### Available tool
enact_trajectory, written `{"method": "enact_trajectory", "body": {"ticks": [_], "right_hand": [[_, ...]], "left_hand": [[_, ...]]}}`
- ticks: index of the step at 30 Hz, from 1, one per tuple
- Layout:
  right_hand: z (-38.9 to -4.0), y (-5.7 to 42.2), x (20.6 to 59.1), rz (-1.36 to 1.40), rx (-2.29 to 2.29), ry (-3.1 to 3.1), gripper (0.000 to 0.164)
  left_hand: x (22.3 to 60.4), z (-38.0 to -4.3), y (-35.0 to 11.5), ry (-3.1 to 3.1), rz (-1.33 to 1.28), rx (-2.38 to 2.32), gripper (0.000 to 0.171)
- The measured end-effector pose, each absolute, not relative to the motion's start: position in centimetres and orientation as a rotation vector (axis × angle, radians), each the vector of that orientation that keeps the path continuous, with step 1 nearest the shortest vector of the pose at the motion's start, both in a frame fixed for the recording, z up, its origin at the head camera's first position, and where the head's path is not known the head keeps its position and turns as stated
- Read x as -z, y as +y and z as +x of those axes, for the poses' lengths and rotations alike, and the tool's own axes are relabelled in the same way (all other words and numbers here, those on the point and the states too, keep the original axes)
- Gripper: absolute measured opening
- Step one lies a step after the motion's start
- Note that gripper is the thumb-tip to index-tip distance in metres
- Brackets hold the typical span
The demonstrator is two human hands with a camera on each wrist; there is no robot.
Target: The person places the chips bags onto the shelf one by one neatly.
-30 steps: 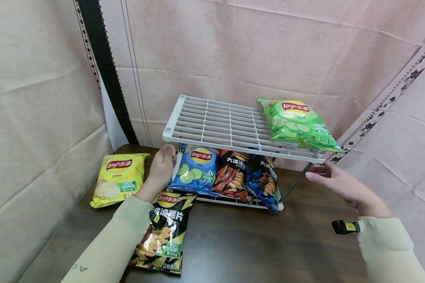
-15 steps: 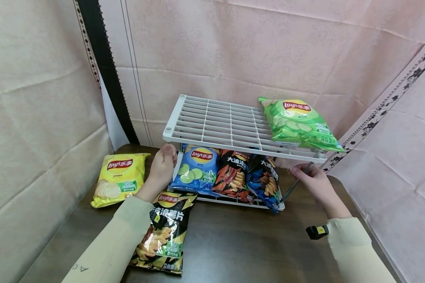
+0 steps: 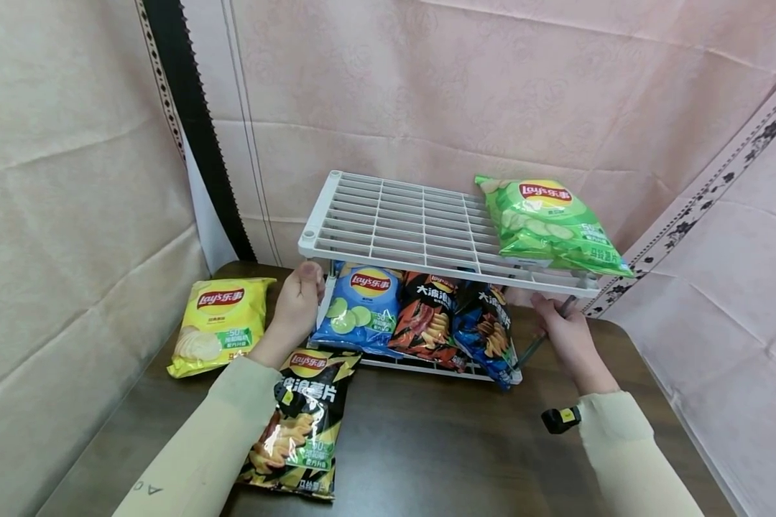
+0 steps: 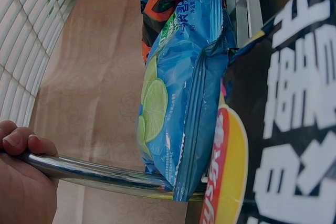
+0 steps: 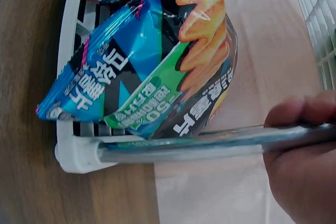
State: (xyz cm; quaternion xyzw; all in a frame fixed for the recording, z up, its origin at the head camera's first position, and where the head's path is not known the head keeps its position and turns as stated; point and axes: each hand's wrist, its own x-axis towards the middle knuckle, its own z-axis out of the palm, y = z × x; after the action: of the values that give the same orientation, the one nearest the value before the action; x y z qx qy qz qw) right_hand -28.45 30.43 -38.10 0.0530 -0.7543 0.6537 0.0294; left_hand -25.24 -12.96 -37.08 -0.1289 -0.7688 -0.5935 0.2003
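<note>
The white rack [image 3: 427,268] is grabbed by two metal posts [image 5: 184,150], left hand [image 3: 297,307] left of frame centre, right hand [image 3: 565,341] right.

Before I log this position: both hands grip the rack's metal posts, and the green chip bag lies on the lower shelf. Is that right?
Not quite: the green chip bag lies on the upper shelf, as the head view shows. The rest is right: the left hand and right hand grip the metal posts.
</note>
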Motion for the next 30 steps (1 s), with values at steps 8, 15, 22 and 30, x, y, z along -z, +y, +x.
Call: {"method": "enact_trajectory", "body": {"ticks": [8, 15, 22, 30], "right_hand": [[-28.4, 28.7, 37.3, 0.144, -2.141, -2.103, 0.052], [-27.9, 28.2, 37.0, 0.083, -2.054, -2.100, 0.054], [-27.9, 28.2, 37.2, 0.103, -2.032, -2.112, 0.054], [-27.8, 27.8, 37.1, 0.072, -1.934, -2.150, 0.054]], "left_hand": [[39.5, -27.6, -13.5, -2.165, -0.359, 1.667, 0.048], [39.6, -27.3, -14.4, -2.326, -0.370, 1.646, 0.051], [40.0, -25.6, -15.7, -2.589, -0.348, 1.424, 0.063], [42.4, -22.7, -17.4, -2.861, -0.266, 1.057, 0.083]]}}
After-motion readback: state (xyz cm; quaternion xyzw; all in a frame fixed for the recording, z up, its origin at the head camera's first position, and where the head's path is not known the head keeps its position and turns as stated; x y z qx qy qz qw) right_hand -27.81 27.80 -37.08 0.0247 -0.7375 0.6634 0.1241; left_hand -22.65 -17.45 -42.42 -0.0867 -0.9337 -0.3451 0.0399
